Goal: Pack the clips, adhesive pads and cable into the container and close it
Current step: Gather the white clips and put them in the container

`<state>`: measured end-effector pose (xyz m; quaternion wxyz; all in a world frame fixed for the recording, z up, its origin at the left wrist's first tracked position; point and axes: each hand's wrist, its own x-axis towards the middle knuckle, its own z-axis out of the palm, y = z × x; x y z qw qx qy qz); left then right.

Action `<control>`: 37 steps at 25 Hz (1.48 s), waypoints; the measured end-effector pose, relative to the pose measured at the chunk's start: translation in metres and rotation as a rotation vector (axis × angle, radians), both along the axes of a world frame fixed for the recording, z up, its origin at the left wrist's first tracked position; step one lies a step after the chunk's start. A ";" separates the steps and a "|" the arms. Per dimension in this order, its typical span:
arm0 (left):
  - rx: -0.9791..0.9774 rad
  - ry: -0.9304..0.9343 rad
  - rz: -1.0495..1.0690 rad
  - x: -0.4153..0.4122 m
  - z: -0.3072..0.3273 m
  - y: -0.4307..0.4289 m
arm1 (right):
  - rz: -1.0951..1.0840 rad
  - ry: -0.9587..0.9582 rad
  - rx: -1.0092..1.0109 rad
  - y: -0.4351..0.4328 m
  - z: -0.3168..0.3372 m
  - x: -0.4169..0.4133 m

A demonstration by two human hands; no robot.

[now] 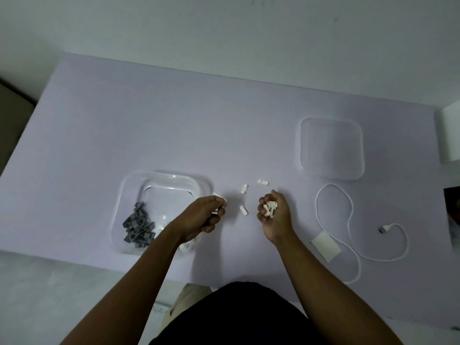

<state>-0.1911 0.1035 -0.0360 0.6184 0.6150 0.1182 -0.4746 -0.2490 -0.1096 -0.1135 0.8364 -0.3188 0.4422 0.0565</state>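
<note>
A clear plastic container [129,195] stands open on the left of the table, with a heap of grey clips [138,227] in its near-left corner. My left hand [201,216] hovers at the container's right rim, fingers curled round small white clips. My right hand [272,215] is cupped palm-up, holding a bunch of white clips [270,209]. Three white clips lie loose on the table between and beyond the hands [244,189]. The white cable [351,220] lies looped at the right, partly over a white adhesive pad sheet [326,246]. The clear lid [329,148] lies at the far right.
The lilac table top [174,120] reaches back to a white wall. A white box [451,135] stands at the right edge, with a dark object [453,215] below it. The table's near edge runs just in front of my body.
</note>
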 end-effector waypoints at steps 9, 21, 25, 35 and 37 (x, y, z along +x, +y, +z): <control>0.555 -0.669 -0.367 0.042 -0.025 -0.014 | 0.711 -0.099 -1.246 0.024 -0.033 -0.029; 0.711 -0.856 -0.762 0.043 -0.077 -0.086 | -0.036 -0.049 -0.322 -0.006 -0.014 -0.026; 0.694 -0.884 -0.763 0.039 -0.092 -0.095 | -0.007 -0.179 -0.037 -0.038 0.008 -0.009; 0.800 -0.856 -0.737 0.037 -0.093 -0.104 | 0.654 -0.052 -0.956 -0.062 -0.017 0.037; 0.825 -0.848 -0.740 0.038 -0.094 -0.104 | 0.857 -0.117 -1.186 -0.059 -0.025 0.038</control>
